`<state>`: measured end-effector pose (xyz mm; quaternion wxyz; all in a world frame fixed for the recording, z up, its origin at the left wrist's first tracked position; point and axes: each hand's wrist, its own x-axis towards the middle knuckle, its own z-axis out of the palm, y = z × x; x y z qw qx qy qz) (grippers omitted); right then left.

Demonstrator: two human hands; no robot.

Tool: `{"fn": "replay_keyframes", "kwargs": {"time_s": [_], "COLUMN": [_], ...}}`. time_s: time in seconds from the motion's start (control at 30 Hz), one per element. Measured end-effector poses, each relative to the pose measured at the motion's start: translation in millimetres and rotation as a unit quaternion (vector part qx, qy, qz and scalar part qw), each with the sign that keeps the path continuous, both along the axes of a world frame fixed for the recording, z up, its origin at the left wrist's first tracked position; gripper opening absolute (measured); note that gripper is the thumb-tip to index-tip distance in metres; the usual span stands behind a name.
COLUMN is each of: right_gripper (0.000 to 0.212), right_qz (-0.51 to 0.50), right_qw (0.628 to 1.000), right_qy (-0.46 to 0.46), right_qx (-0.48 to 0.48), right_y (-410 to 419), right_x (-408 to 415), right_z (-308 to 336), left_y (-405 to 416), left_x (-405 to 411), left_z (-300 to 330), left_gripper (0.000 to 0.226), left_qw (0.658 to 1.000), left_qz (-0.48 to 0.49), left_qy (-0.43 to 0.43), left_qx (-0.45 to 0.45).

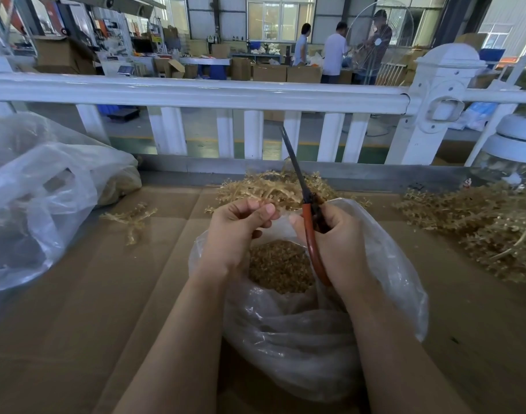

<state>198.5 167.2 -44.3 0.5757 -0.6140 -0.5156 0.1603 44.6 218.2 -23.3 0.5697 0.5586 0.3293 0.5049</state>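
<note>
Currently: left hand [238, 231] pinches a gold sprig [281, 194] between thumb and curled fingers. Right hand [336, 234] grips the red-handled scissors [297, 171], blades nearly together, tip up toward the white railing [196, 94]. Both hands sit over the mouth of the open clear bag [300, 339], cut gold bits [279, 267] inside. Sprig pile [249, 183] just behind the hands, at the bag rim. Bare cardboard top [106, 294] left of the bag. Loose sprig [133, 218] and big plastic bag [46, 189] farther left, second pile [480, 216] at the right edge.
</note>
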Motion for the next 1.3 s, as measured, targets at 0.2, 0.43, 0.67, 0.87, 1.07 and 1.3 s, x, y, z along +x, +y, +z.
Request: {"fn": "replay_keyframes", "kwargs": {"time_s": [0.2, 0.43, 0.67, 0.87, 1.07, 1.3], "right_gripper": [0.05, 0.069, 0.066, 0.07, 0.073, 0.075], "right_qz": [-0.033, -0.063, -0.065, -0.054, -0.039, -0.06], "right_qw": [0.981, 0.955, 0.951, 0.954, 0.955, 0.953], "right_qy": [-0.188, -0.29, -0.303, -0.296, -0.292, -0.297], "right_qx": [-0.025, -0.012, -0.013, -0.011, -0.022, -0.033], "right_y": [-4.2, -2.8, -3.1, -7.0, -8.3, -7.7], "right_x": [4.0, 3.8, 3.8, 1.7, 1.2, 0.0], "right_z": [-1.6, -4.6, -4.1, -1.2, 0.4, 1.9], "left_y": [1.2, 1.2, 1.1, 2.1, 0.5, 1.8], "left_x": [-1.9, -2.3, -2.5, -3.0, -2.8, -3.5], "left_z": [0.6, 0.9, 0.7, -0.1, 1.1, 0.3], "left_gripper": [0.023, 0.012, 0.028, 0.024, 0.032, 0.028], "left_qw": [0.997, 0.995, 0.996, 0.995, 0.994, 0.991], "left_qz": [0.062, 0.07, 0.067, 0.069, 0.07, 0.07], "left_qy": [0.008, 0.022, 0.008, 0.025, 0.034, 0.06], "left_qx": [0.04, 0.07, 0.062, 0.065, 0.071, 0.092]}}
